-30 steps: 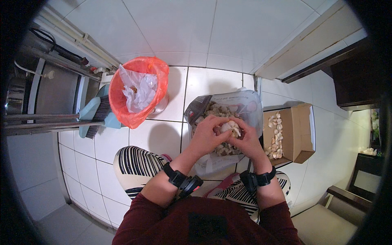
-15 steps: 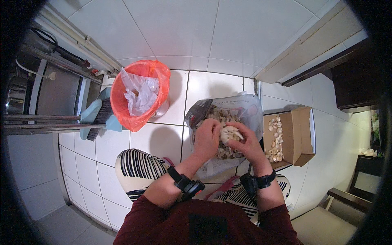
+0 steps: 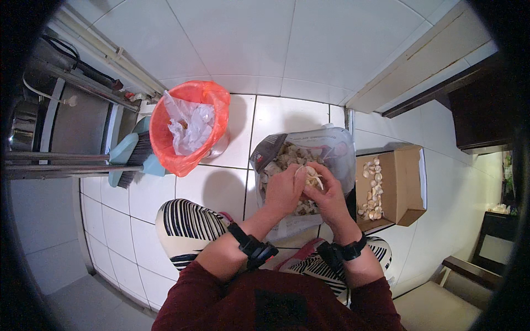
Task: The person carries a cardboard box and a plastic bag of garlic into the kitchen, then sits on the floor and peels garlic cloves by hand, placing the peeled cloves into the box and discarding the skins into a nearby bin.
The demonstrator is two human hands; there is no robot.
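Note:
A pale garlic bulb [image 3: 313,179] with loose strips of skin is held between my two hands. My left hand [image 3: 282,192] is closed, its thumb and fingertips pressed against the bulb's left side. Curled round the other side are the fingers and thumb of my right hand [image 3: 328,197]. Most of the bulb is hidden by the fingers. Both hands are above an open plastic bag [image 3: 343,149], in which lies a heap of papery garlic skins [image 3: 288,156].
To the right of the bag sits an open cardboard box [image 3: 407,179] with several garlic cloves [image 3: 376,193] along its left side. A bin with an orange liner [image 3: 216,127] stands at the far left, white plastic inside. Beside it are a broom [image 3: 141,151] and dustpan [image 3: 122,150].
Both hands have drawn closer together round the garlic bulb, the right moving slightly left. Less of the bulb shows now, and a strip of skin sticks out from it.

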